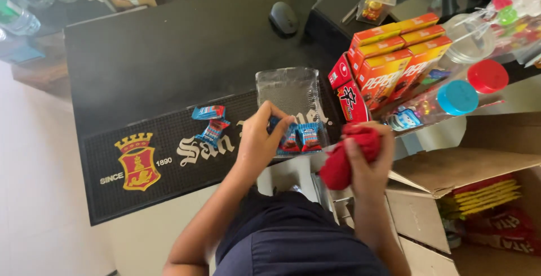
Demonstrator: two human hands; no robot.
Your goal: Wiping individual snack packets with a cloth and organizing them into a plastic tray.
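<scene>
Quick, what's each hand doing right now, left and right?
Left hand: closed, pinching a clear bag of small wrapped candies.
Right hand: closed around a red cloth.

- The left hand (260, 135) reaches far from the body, forearm bare, fingers curled down and pinched at the tips.
- The right hand (369, 160) sits near and to the right, wrist upright, fingers clenched.

A dark counter (169, 56) fills the centre. Pale floor (34, 197) lies at eight o'clock, an open cardboard box (451, 169) at four o'clock.
</scene>
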